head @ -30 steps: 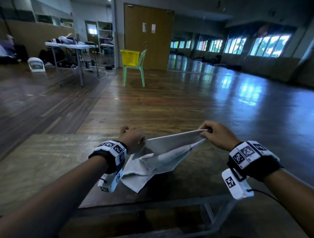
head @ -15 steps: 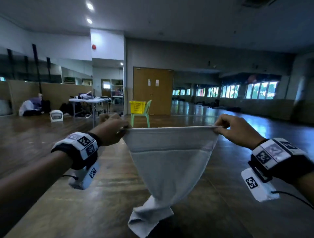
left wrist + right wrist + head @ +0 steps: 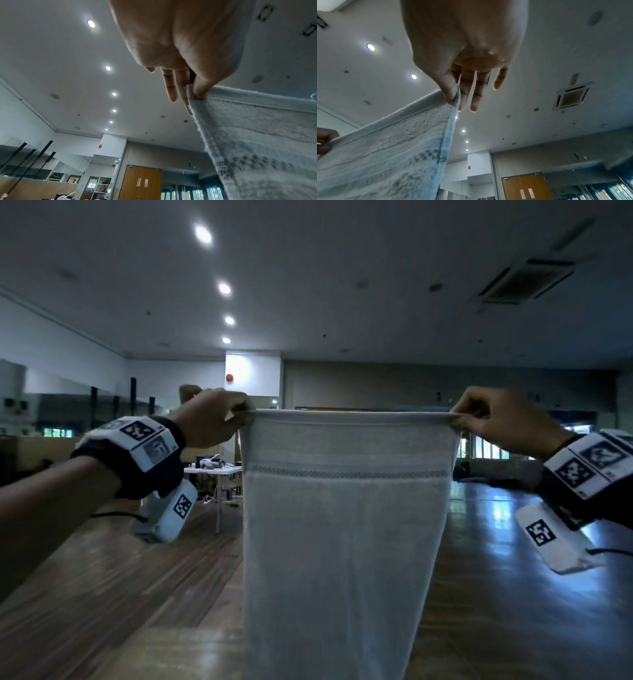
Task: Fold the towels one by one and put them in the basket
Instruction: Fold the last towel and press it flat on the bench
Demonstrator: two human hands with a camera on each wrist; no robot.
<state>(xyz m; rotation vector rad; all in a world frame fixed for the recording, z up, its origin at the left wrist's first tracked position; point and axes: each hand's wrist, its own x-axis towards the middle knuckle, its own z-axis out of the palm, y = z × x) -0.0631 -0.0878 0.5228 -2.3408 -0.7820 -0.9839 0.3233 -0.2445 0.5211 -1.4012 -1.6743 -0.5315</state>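
A pale grey towel (image 3: pixel 342 542) with a woven band near its top hangs full length in the air in front of me, its top hem stretched flat. My left hand (image 3: pixel 219 419) pinches the top left corner, thumb against forefinger (image 3: pixel 197 92). My right hand (image 3: pixel 479 419) pinches the top right corner the same way (image 3: pixel 452 97). The other fingers of both hands point outward. In both wrist views the towel (image 3: pixel 257 135) (image 3: pixel 385 148) drops away below the hand. The towel's lower end runs out of the head view. No basket shows in these frames.
The wooden tabletop (image 3: pixel 120 628) lies below the towel. Beyond it is a wooden hall floor, a white folding table (image 3: pixel 212 470) with gear at the left, wooden double doors (image 3: pixel 140 182) and windows at the right.
Both hands have lifted the towel off the table to about head height and spread it wide. It now hangs straight instead of bunched, and my view has tilted up toward the ceiling.
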